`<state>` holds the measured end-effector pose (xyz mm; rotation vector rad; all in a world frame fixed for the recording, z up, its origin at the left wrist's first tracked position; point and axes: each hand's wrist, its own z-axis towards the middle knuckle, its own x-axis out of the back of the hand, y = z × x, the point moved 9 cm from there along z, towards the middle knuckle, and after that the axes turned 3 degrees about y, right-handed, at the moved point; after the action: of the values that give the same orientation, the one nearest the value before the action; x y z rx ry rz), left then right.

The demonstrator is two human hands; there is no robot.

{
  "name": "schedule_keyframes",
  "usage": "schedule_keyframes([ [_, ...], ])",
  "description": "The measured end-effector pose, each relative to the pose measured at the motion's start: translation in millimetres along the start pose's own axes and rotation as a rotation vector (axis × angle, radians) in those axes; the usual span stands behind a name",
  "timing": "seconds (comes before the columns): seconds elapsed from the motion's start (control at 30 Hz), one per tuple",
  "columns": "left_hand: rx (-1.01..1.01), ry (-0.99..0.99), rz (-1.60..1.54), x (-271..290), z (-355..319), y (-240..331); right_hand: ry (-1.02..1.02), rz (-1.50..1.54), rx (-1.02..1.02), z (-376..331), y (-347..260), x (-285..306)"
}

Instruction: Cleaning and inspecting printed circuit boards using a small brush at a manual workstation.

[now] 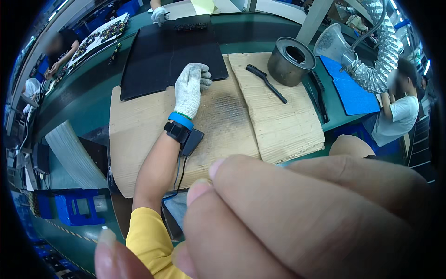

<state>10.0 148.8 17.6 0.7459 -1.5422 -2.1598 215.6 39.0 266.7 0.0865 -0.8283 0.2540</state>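
Observation:
My left hand, in a white knit glove, rests palm down with its fingers loosely bent and nothing visible in them. It lies by the near edge of a black mat, over brown cardboard. A blue band and a black strap with a small corded box circle that wrist. Very large and close, a bare hand, apparently my right hand, fills the lower right. Its fingers are bent side by side, the thumb stands apart, and no held thing shows. To the right of the glove lies a black-handled brush.
A metal can with a hole in its top stands on the cardboard, beside a second black brush. A foil duct with a clear funnel hangs at right above a blue mat. A co-worker's gloved hand is across the table.

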Motion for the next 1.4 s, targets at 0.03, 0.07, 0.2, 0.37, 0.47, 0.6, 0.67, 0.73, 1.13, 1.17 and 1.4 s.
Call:
schedule_keyframes([
  [0.03, 0.001, -0.006, -0.004, 0, 0, 0, -0.011, -0.006, -0.003, 1, 0, 0],
  [0.07, -0.004, -0.007, 0.001, 1, 0, 0, -0.022, -0.012, -0.006, 1, 0, 0],
  [0.2, -0.031, -0.015, 0.002, -2, 6, 2, -0.045, -0.068, 0.020, 8, 10, 0],
  [0.37, 0.018, 0.000, -0.009, 3, -3, 0, -0.072, -0.109, 0.059, 19, 15, -2],
  [0.47, 0.022, 0.001, -0.013, 0, 0, -1, -0.091, -0.104, 0.058, 21, 17, -8],
  [0.6, 0.011, -0.010, -0.005, 1, 1, 0, -0.109, -0.087, 0.019, 18, 20, -17],
  [0.67, 0.016, 0.014, 0.022, 4, -7, 3, -0.124, -0.063, -0.003, 12, 21, -19],
  [0.73, 0.037, -0.014, 0.013, -3, -10, -1, -0.158, -0.057, -0.069, 2, 22, -21],
  [1.13, -0.043, -0.045, 0.026, 13, 15, -26, -0.349, 0.016, -0.104, 0, 29, -45],
  [1.17, -0.097, -0.042, 0.110, 21, 18, -37, -0.259, -0.100, -0.115, -8, 48, -59],
  [1.4, -0.006, 0.011, 0.057, 1, -5, 5, -0.176, 0.036, -0.408, -77, 181, -139],
])
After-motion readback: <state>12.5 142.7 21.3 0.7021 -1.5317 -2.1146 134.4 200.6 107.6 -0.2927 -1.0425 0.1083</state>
